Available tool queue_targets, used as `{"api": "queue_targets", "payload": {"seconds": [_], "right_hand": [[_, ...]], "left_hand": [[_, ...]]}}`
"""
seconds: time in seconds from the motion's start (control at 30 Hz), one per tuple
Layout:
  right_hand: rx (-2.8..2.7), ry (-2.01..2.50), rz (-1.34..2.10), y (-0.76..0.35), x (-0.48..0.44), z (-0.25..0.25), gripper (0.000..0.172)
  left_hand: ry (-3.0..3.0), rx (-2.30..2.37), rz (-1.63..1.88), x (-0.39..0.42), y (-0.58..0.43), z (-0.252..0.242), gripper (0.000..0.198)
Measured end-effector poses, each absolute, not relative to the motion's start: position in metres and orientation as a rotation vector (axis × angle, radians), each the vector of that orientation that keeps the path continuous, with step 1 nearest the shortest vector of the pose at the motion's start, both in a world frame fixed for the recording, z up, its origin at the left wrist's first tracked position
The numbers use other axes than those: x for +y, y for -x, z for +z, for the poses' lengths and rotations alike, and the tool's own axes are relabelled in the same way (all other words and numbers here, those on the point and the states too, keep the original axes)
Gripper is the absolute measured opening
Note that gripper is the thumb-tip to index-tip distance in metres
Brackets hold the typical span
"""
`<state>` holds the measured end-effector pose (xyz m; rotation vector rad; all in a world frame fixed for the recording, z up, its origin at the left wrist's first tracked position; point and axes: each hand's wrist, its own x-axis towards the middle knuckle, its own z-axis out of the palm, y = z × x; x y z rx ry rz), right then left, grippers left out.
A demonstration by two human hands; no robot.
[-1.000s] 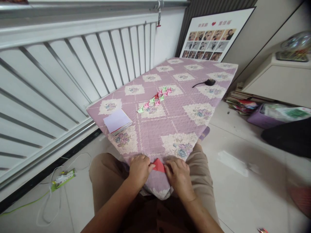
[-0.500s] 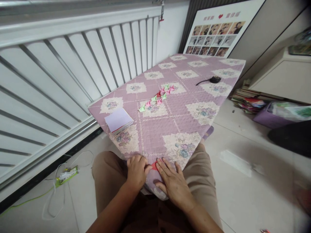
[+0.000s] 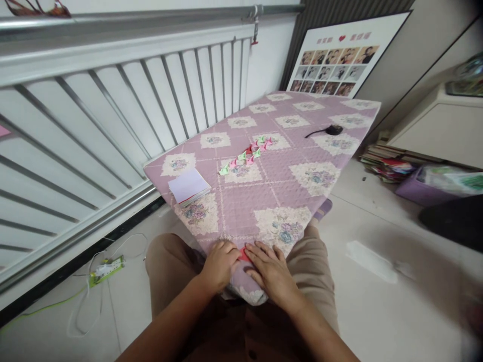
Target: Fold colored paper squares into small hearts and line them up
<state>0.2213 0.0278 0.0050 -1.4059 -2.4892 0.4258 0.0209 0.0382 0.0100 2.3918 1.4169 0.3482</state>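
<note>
Both hands work at the 6 o'clock edge of the table w/ a purple quilted cloth of flower squares [image 3: 241, 201], just above the person's knees. The small red paper sheet [image 3: 243, 255] lies there on the cloth between the two hands, and only a little of it shows. The right hand [image 3: 273, 271] lies flat on it, fingers stretched and a bit spread, palm down, so it presses and does not pinch. The left hand [image 3: 219, 264] has bent fingers w/ the tips at the paper's 9 o'clock edge; if it pinches or only pushes, I cannot tell. As for progress, approx. mid-way by my judgement. A row of small folded paper pieces, pink, green and red [image 3: 247, 153], lies toward 12 o'clock and looks finished. The stack of square paper sheets w/ a pale lilac top [image 3: 188, 186] at 10 o'clock is untouched, so many sheets remain. The red one looks half-folded. A black object w/ a thin cord [image 3: 332, 129] rests at 1 o'clock, well apart.
</note>
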Motion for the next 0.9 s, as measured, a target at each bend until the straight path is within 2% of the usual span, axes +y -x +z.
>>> {"api": "queue_targets", "payload": {"seconds": [0.17, 0.5, 0.77, 0.83, 0.9], "right_hand": [[-2.376, 1.367, 0.512, -0.218, 0.043, 0.013, 0.033], [-2.312, 1.337, 0.508, -0.215, 0.045, 0.018, 0.022], [-2.452, 1.473, 0.137, -0.193, 0.039, 0.027, 0.017], [-2.471, 1.514, 0.072, -0.188, 0.039, 0.031, 0.014], [-2.434, 1.539, 0.070, -0.187, 0.040, 0.033, 0.015]], "left_hand": [[-2.403, 1.365, 0.343, 0.048, -0.019, 0.012, 0.011], [-2.319, 1.427, 0.453, 0.046, -0.022, 0.013, 0.013], [-2.260, 1.562, 0.513, 0.043, -0.031, 0.014, 0.012], [-2.185, 1.580, 0.640, 0.039, -0.033, 0.012, 0.010], [-2.062, 1.592, 0.861, 0.033, -0.033, 0.012, 0.019]]}}
